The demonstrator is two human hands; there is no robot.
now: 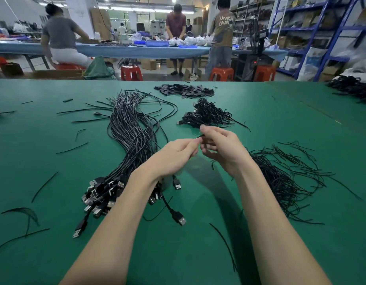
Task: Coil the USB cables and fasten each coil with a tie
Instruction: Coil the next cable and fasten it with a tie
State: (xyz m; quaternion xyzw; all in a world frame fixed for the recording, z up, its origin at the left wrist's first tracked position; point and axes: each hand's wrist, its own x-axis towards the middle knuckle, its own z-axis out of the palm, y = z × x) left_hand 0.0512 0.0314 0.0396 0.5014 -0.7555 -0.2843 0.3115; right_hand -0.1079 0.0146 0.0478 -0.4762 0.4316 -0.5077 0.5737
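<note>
- The coiled cable [195,149] is held just above the green table [54,254], between the two hands at mid-frame; most of it is hidden by the fingers, with one plug end [176,184] dangling below the left wrist.
- It looks light and limp, so loops will likely spring open unless pinched across the whole bundle at its waist.
- The left hand [178,156] curls round the coil, thumb and fingers pinching it.
- The right hand [221,149] pinches a thin black tie [200,136] at the coil's top; the wire looks stiff enough to hold a twist, yet small and easy to drop.
- The loose cables [130,130] lie in a long bundle to the left, plugs toward the person.
- Spare ties [280,177] sprawl to the right.
- Finished coils [206,115] sit piled beyond the hands.
</note>
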